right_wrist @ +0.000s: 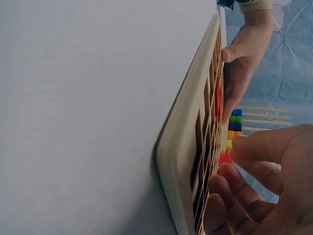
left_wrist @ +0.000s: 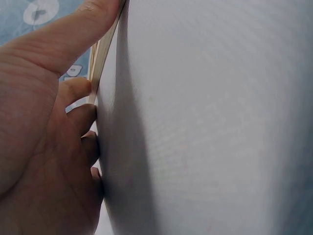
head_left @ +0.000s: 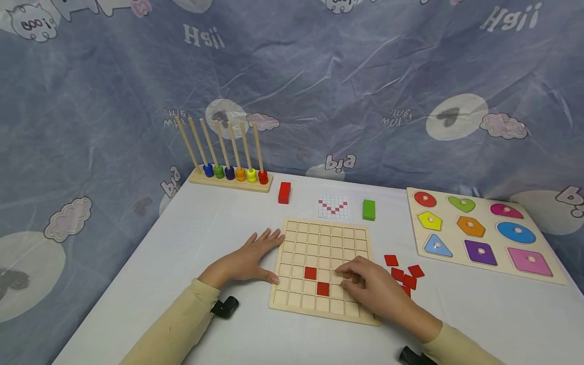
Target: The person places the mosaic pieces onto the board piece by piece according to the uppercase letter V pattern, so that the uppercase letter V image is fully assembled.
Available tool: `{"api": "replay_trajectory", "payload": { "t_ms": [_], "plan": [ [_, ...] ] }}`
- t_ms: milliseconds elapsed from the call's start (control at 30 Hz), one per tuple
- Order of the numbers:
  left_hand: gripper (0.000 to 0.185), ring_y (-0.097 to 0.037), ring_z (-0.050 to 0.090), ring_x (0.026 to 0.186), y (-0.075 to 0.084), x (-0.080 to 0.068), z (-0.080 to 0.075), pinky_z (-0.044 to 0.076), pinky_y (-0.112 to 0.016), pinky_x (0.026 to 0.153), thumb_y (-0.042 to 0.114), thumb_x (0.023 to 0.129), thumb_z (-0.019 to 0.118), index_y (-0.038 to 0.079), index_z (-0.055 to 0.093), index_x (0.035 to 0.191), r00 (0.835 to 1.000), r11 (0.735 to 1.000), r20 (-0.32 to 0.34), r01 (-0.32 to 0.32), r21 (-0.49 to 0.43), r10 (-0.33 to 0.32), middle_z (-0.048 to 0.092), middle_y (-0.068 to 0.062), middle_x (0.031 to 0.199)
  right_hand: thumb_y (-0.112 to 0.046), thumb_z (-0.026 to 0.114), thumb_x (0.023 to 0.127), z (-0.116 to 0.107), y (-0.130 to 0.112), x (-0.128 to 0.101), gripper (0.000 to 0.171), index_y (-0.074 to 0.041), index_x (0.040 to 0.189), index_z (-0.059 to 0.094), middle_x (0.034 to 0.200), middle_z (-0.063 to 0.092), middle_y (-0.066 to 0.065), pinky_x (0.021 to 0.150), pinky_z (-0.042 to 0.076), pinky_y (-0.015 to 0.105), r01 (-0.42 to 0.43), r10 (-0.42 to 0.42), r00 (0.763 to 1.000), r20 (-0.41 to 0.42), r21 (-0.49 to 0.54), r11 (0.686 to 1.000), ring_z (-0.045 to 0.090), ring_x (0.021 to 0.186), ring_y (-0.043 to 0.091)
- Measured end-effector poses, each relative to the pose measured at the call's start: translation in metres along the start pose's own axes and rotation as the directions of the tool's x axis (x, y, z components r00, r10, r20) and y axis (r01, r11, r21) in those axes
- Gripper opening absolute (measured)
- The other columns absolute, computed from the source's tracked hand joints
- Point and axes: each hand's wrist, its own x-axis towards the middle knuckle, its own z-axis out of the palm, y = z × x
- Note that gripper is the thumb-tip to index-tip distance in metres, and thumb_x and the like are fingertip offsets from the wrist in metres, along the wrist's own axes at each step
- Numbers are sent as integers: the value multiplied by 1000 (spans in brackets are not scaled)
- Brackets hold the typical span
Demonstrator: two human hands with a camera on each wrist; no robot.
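A: What do you see from the head camera?

B: A wooden grid board (head_left: 325,266) lies near the front edge of the white tabletop (head_left: 219,228). The left hand (head_left: 246,258) rests flat, fingers straight, against the board's left edge. The right hand (head_left: 371,286) is on the board's front right part, its fingers curled over the cells. I cannot tell if it pinches a tile. Two red tiles (head_left: 316,280) already sit in the cells, and loose red tiles (head_left: 403,274) lie just beside the board's right edge.

A: And farther back?

B: A ring stacker (head_left: 230,170) at the back left corner, a red block (head_left: 284,192), a pattern card (head_left: 333,207), a green block (head_left: 368,210), and a shape puzzle (head_left: 483,230) at the right edge.

A: The left wrist camera?

B: The left hand (left_wrist: 44,137) touches the board's thin edge (left_wrist: 100,54), thumb stretched out.

A: The right wrist camera?

B: The right hand's fingers (right_wrist: 254,188) bend over the board (right_wrist: 188,147), touching its surface. The other hand (right_wrist: 244,63) holds the far edge.
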Motion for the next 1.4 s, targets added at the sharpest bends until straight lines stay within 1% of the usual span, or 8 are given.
{"api": "replay_trajectory", "payload": {
  "t_ms": [300,500,633,700,867,1033,1133,1400],
  "plan": [
    [111,-28,0,157,0,0,0,-3,-51,126,48,78,86,14,23,163,1000,1000,2,-3,2,3,11,-5,170,-15,80,88,-13,12,-12,27,-26,111,75,90,58,-17,67,50,21,-26,26,1000,-10,-22,999,54,80,8],
    [111,-29,0,157,2,-1,-1,-3,-51,126,47,78,86,14,24,163,1000,1000,3,1,-5,0,12,-6,170,-11,81,86,-23,24,-21,28,-25,111,75,90,59,-19,66,50,21,18,-19,999,-44,-22,1000,54,79,4],
    [111,-29,0,157,3,-1,-1,-3,-52,126,46,78,86,14,24,163,1000,1000,2,3,-5,-3,12,-6,170,-9,81,85,-30,33,-28,30,-24,111,75,92,61,-20,66,51,22,53,-57,995,-79,-55,997,54,80,2],
    [111,-30,1,157,4,-1,-1,-2,-52,126,46,78,86,14,24,163,1000,1000,1,4,-2,-4,12,-6,170,-9,81,85,-33,38,-31,31,-24,111,75,91,60,-20,66,50,21,47,-53,995,-88,-72,996,54,80,2],
    [111,-29,0,157,4,-1,-1,-3,-52,125,46,77,86,14,24,163,1000,1000,1,7,3,-7,12,-6,170,-11,81,86,-41,47,-38,30,-24,112,75,91,60,-19,68,50,22,-5,-4,997,-77,-119,993,55,79,2],
    [111,-29,0,157,2,-1,-1,-3,-52,126,47,77,86,14,24,163,1000,1000,2,6,0,-6,12,-6,170,-13,83,85,-47,57,-45,30,-25,112,75,93,60,-17,68,49,23,-27,16,997,-70,-164,986,52,79,0],
    [111,-29,0,157,2,-1,-1,-3,-51,126,47,77,86,14,24,163,1000,1000,2,3,-1,-3,11,-6,170,-15,84,84,-52,62,-47,30,-26,111,75,89,56,-17,65,46,22,-60,50,997,-55,-183,981,50,77,2],
    [112,-28,0,157,2,0,-1,-3,-51,126,47,77,86,14,23,163,1000,1000,3,6,-3,-6,11,-5,170,-18,86,82,-60,72,-55,32,-26,111,76,89,57,-11,64,47,23,-158,160,987,-8,-216,964,51,82,11]
  ]
}}
